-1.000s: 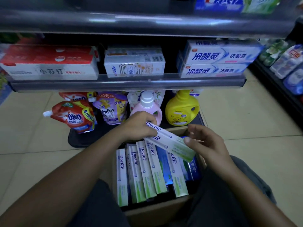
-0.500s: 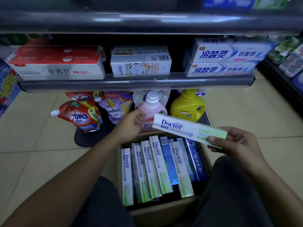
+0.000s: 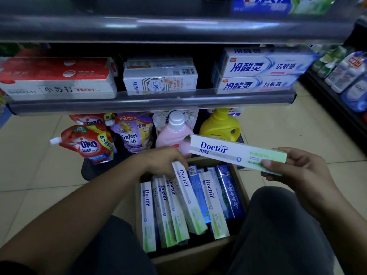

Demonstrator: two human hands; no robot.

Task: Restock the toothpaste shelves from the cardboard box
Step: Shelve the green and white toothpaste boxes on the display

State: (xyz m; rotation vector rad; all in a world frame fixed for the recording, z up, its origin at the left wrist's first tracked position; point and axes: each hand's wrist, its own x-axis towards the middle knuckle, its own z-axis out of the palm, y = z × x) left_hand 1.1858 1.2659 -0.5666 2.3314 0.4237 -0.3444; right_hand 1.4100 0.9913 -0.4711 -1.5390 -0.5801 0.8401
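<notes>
A cardboard box (image 3: 194, 257) sits on the floor between my knees, packed with several upright white-and-green Doctor toothpaste cartons and a few blue ones (image 3: 230, 191). My right hand (image 3: 297, 171) grips one Doctor carton (image 3: 228, 150) by its green end and holds it level above the box's far edge. My left hand (image 3: 162, 159) reaches into the box, fingers curled over the top end of another Doctor carton (image 3: 188, 199), which leans out of its row. Above, the toothpaste shelf (image 3: 151, 105) carries red (image 3: 57, 78), white (image 3: 160, 78) and blue-white (image 3: 262, 72) toothpaste packs.
Below the shelf stand detergent pouches (image 3: 89, 143), a pink bottle (image 3: 174, 133) and a yellow jug (image 3: 220, 126). A higher shelf rail (image 3: 178, 26) runs across the top with Crest packs above it. Another rack of bottles (image 3: 349, 76) lines the right side. Tiled floor lies all around.
My left hand let go of the carton, now held level by my right hand alone. The left hand dropped into the box and took hold of another Doctor carton.
</notes>
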